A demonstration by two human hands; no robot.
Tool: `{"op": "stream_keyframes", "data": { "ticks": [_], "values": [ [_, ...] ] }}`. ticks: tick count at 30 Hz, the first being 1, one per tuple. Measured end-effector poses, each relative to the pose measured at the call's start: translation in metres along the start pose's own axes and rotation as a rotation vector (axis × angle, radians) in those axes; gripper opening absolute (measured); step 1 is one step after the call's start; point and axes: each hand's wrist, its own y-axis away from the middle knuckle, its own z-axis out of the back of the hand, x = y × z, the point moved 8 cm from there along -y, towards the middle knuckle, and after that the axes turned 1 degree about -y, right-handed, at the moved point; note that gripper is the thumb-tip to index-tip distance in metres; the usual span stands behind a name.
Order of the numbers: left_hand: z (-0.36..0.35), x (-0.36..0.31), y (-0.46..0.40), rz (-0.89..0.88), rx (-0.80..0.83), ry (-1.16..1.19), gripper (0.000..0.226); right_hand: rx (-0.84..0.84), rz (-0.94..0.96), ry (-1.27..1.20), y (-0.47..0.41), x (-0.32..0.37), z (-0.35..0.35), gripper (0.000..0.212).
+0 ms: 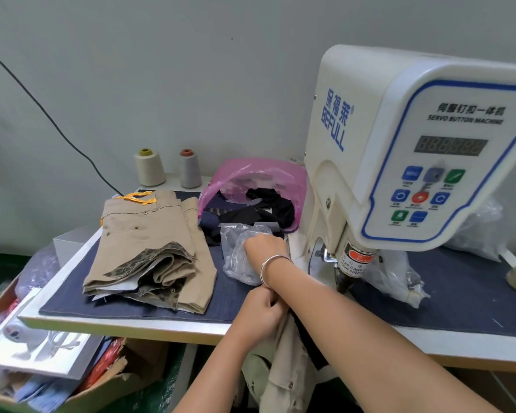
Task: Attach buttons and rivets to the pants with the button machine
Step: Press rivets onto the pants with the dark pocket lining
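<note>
Head view shows, far to the left, a cardboard box [102, 383] with papers and cloth below the table [125, 323] edge. On the table's dark denim cover lies a folded stack of beige pants [149, 248], some metal buttons already visible on the top pair. Behind it stand two thread cones [149, 166] and a pink basket [256, 180] with dark cloth scraps. Next comes a clear plastic bag [236, 257], and the right hand [264, 244] reaches into it; its fingertips are hidden, so one cannot tell whether it pinches something. The left hand [259, 314], under the right forearm, grips another beige pair [283, 368] that hangs down from the table edge. At the right stands the button machine [399, 162], its press head free. The step seems to be fetching a button or rivet from the bag. The next move probably calls for carrying the piece to the press head, then bringing the hanging pants under it, with fingers away.
</note>
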Motion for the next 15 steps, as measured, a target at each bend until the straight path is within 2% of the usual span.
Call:
{"op": "stream_keyframes", "data": {
  "ticks": [6, 15],
  "values": [
    [-0.002, 0.000, 0.000, -0.006, 0.017, -0.065, 0.029, -0.007, 0.018, 0.011, 0.003, -0.003, -0.003, 0.030],
    [-0.008, -0.004, 0.002, -0.063, 0.082, -0.098, 0.017, -0.108, 0.021, -0.044, 0.013, -0.011, 0.003, 0.029]
  ]
}}
